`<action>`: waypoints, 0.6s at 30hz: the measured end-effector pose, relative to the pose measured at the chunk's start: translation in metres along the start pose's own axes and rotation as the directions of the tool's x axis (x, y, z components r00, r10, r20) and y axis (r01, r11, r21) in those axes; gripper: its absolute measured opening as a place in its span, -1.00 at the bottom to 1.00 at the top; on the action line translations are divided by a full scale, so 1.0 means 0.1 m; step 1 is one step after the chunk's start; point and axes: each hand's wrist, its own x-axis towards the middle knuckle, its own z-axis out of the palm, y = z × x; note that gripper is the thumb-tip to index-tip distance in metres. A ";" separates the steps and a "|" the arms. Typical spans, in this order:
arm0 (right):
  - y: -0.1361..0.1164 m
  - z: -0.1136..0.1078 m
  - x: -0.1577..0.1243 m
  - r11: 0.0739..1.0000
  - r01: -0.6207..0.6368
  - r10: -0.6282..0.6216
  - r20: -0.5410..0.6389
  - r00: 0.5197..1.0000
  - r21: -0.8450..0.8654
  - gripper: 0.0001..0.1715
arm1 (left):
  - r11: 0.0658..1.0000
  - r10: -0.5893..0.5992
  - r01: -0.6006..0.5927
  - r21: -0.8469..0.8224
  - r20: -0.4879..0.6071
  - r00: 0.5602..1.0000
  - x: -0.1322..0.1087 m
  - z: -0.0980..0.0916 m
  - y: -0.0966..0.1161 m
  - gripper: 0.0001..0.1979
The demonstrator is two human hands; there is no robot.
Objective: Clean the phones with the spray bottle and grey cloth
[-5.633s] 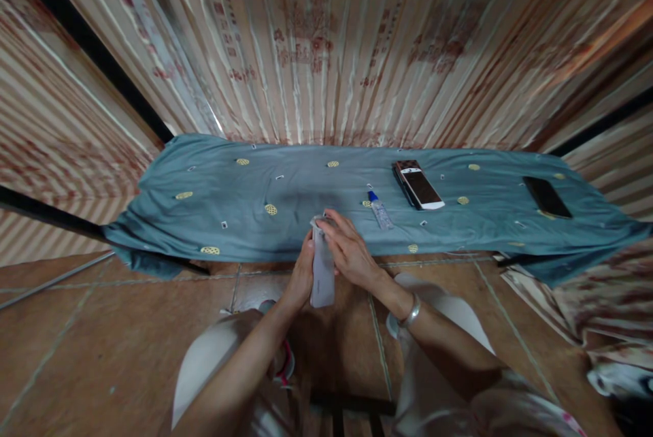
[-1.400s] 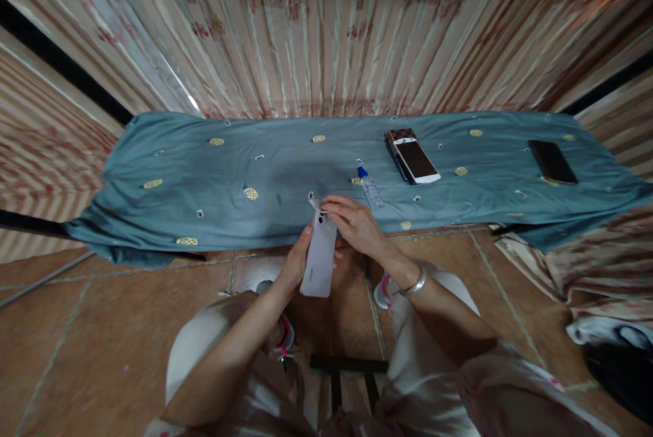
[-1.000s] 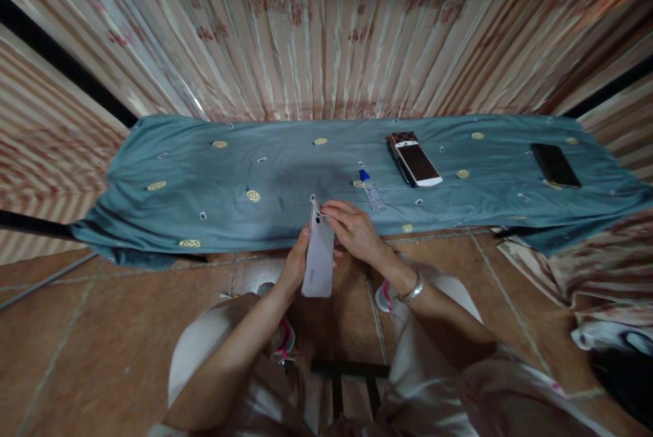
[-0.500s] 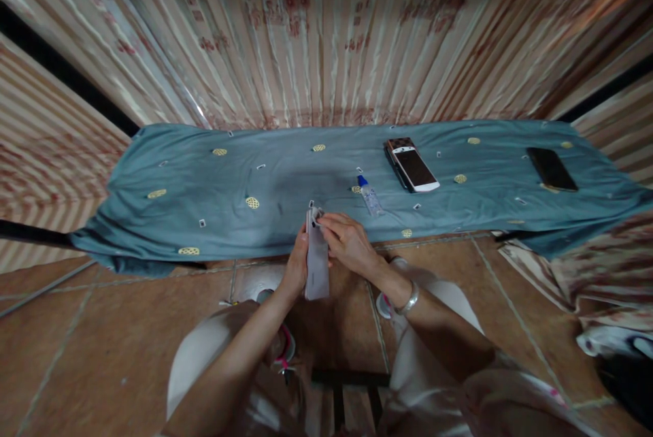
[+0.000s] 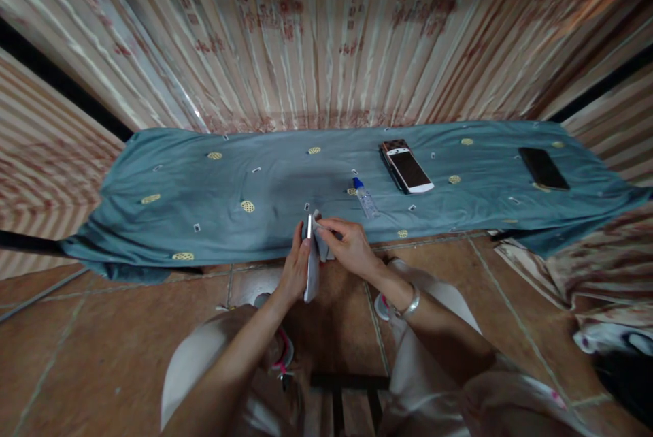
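A pale silver smartphone point(image 5: 311, 277) is held upright, nearly edge-on to me, above the near edge of the cloth-covered table. My left hand point(image 5: 294, 269) grips it along its left side, thumb toward me. At its upper right, my right hand point(image 5: 352, 246) pinches a small grey cloth point(image 5: 322, 245), which hangs against the phone's back. Just beyond my right hand lies a clear bottle with a blue cap point(image 5: 366, 200). Behind the bottle, a white phone with a dark screen point(image 5: 412, 171) rests on top of a dark, brown-patterned item point(image 5: 395, 146).
A black phone point(image 5: 543, 168) lies toward the table's right end. The long table is draped in a blue-green cloth point(image 5: 280, 178) with yellow prints. Striped curtains point(image 5: 326, 35) hang behind it. Below are a tiled floor point(image 5: 92, 355) and a dark stool edge point(image 5: 349, 380) between my legs.
The phone has turned from showing its back to nearly edge-on. More of the grey cloth now shows between it and my right hand. The view has shifted slightly.
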 end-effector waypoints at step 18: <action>0.11 0.01 -0.02 0.965 0.187 -0.173 0.090 0.981 -0.182 -0.68 | 0.796 -0.466 0.421 -0.435 0.003 0.885 -0.07 0.11 0.49 -0.48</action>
